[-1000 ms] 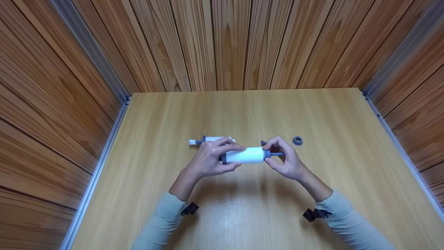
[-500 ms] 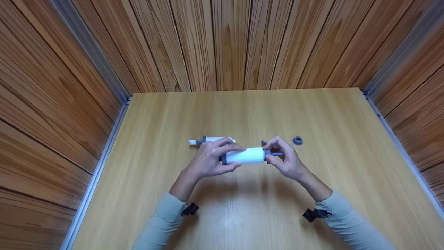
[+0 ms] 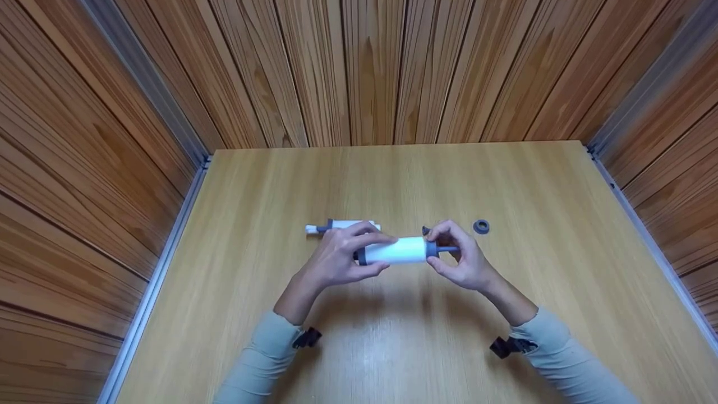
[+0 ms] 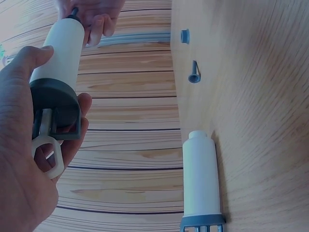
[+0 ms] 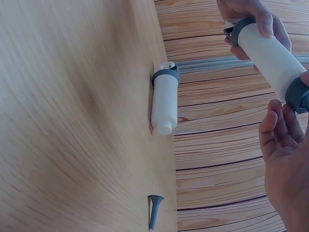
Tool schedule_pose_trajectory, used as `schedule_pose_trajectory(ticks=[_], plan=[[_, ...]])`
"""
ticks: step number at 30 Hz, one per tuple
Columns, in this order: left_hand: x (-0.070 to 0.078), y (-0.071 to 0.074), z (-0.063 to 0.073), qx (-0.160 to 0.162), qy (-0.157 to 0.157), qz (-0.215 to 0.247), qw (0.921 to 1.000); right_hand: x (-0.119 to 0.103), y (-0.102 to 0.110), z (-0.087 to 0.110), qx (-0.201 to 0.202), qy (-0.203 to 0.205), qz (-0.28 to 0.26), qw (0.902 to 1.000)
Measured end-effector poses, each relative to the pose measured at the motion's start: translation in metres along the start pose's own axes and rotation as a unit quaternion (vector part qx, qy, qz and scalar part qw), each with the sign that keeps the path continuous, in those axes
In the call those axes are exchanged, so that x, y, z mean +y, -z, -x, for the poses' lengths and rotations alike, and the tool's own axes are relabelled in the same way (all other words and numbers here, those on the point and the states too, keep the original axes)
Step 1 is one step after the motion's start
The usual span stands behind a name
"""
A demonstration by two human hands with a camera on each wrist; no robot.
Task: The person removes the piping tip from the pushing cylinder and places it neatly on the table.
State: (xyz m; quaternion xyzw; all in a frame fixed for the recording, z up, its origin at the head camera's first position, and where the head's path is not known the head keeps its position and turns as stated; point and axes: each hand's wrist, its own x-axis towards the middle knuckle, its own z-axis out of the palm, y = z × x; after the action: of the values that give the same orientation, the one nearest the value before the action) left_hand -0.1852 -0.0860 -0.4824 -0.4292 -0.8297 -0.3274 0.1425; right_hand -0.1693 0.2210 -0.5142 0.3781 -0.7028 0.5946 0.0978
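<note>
A white icing syringe (image 3: 401, 251) with grey end caps is held level above the table. My left hand (image 3: 336, 255) grips the barrel near its handle end; in the left wrist view, a pale ring handle (image 4: 59, 162) sticks out below the dark cap. At the other end my right hand (image 3: 465, 261) pinches the grey collar (image 3: 431, 248) between thumb and fingers. From that collar a thin grey nozzle (image 3: 447, 248) points right. Behind my left hand lies a second icing syringe (image 3: 350, 224), partly hidden in the head view.
A grey ring (image 3: 481, 226) lies on the table (image 3: 392, 185) beyond my right hand. Close by is a flared grey nozzle (image 5: 155, 211), mostly covered by that hand in the head view. Wood-panelled walls (image 3: 373, 73) enclose the back and sides.
My right thumb has moved up over the grey collar and then back down to its lower edge. My left hand and the barrel have stayed in place.
</note>
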Motion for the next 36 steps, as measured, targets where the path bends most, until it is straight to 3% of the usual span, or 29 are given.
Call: schedule_pose_trajectory(ticks=[36], plan=[[-0.0001, 0.0009, -0.0030, 0.003, -0.011, 0.006, 0.9999, -0.0027, -0.0017, -0.0008, 0.025, -0.018, 0.014, 0.9994]])
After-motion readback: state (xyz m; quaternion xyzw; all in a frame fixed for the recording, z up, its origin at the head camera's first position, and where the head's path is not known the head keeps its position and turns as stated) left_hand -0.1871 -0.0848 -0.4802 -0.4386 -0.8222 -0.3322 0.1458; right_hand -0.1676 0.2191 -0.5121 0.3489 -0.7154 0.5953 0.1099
